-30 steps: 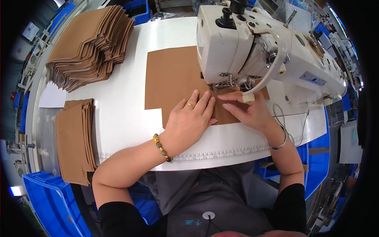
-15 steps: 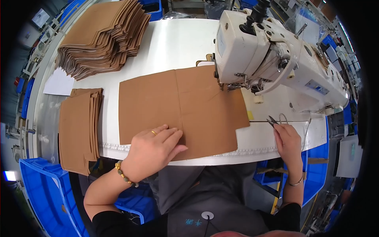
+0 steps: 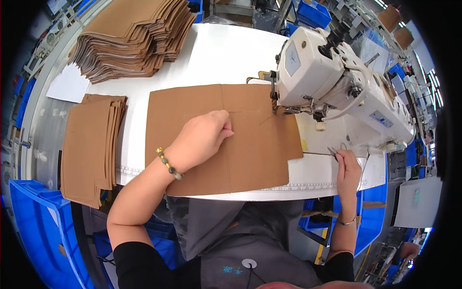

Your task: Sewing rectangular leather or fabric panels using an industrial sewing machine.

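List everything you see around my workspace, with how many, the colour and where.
Sewing machine: 1, white, right side of table
Panel: 1, brown, mid-table, right part under the machine head
Large stack: 1, brown, far left
Small stack: 1, brown, near left
Paper: 1, white, beside the large stack
Table: 1, white, centre
Ruler strip: 1, pale with dark marks, table's near edge
Snips: 1, grey, in the right hand
Bins: several, blue, around the table
Apron: 1, dark grey, on you
Bracelets: 2, one beaded green-gold, one silvery, on your wrists
Sleeves: 2, black, lower edge
Left hand: 1, bare, at the panel
Right hand: 1, bare, table's right
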A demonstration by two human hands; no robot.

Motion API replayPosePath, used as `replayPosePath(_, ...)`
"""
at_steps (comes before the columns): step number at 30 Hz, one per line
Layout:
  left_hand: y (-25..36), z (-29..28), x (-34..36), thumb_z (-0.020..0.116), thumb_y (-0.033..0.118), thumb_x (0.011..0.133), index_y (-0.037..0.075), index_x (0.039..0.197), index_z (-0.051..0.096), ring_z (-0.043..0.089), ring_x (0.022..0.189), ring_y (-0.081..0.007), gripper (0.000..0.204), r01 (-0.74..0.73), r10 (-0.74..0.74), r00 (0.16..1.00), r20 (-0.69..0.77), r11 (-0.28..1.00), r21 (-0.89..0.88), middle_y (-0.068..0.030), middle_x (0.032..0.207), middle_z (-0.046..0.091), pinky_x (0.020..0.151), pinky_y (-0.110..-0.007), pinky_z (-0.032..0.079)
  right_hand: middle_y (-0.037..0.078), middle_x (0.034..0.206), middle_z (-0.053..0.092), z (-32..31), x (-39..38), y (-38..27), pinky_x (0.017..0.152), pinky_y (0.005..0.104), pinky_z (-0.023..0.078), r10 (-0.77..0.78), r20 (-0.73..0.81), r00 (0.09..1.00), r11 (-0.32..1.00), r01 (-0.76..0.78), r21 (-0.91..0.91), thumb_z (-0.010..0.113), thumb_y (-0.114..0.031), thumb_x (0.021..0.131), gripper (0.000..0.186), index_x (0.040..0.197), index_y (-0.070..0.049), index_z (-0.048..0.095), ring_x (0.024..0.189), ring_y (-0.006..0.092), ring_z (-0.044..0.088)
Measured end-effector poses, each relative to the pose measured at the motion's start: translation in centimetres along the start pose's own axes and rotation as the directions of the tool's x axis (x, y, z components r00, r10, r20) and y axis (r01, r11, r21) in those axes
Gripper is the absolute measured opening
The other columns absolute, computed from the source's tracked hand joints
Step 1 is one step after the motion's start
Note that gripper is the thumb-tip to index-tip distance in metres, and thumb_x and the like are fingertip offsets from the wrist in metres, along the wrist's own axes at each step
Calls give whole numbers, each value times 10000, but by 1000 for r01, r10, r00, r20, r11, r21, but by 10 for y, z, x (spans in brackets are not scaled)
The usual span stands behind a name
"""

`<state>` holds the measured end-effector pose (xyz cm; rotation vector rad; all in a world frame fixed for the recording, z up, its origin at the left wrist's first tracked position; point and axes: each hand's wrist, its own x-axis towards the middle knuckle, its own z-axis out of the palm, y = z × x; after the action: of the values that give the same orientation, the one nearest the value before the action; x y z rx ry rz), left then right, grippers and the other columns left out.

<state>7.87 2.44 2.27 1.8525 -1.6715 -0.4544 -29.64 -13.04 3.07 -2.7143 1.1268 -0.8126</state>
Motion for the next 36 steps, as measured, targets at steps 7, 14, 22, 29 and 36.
replayPosePath(7,-22,-12,0,679,-32,930,-26,1116,601,636,826,-76,202,184,-132,981,142,861,-475,-24,875,689,763,-231,521,113,942,650,36,42,-110,716,336,514,-30,436,899,800,-240,550,634,-98,967,168,1114,-16,623,804,191,652)
replayPosePath(14,-23,-11,1,657,-24,950,-24,1108,601,639,843,-72,168,212,-118,974,196,783,-584,-23,883,687,771,-225,518,108,981,608,89,68,-154,694,402,518,-266,396,879,893,70,445,676,-198,937,191,1032,-65,578,803,314,651)
replayPosePath(22,-22,-11,0,654,-23,950,-18,1061,606,652,844,-84,122,218,-134,974,184,781,-585,-32,894,686,774,-231,525,90,923,562,109,70,-161,599,418,508,-382,300,874,896,271,351,678,-185,924,177,990,-77,554,754,313,648)
replayPosePath(29,-18,-11,2,661,-22,946,-17,1039,608,654,850,-83,108,213,-133,975,178,789,-576,-33,889,681,781,-230,528,88,901,565,101,68,-156,603,413,509,-406,261,876,888,311,340,692,-167,908,159,964,-87,567,756,309,652)
replayPosePath(36,13,-32,-58,718,47,934,48,1010,682,675,781,-97,84,43,284,887,365,735,-677,-14,884,704,705,-246,528,119,961,633,54,21,-106,655,361,524,-135,243,961,951,57,305,688,-99,909,138,1021,-44,630,749,310,645)
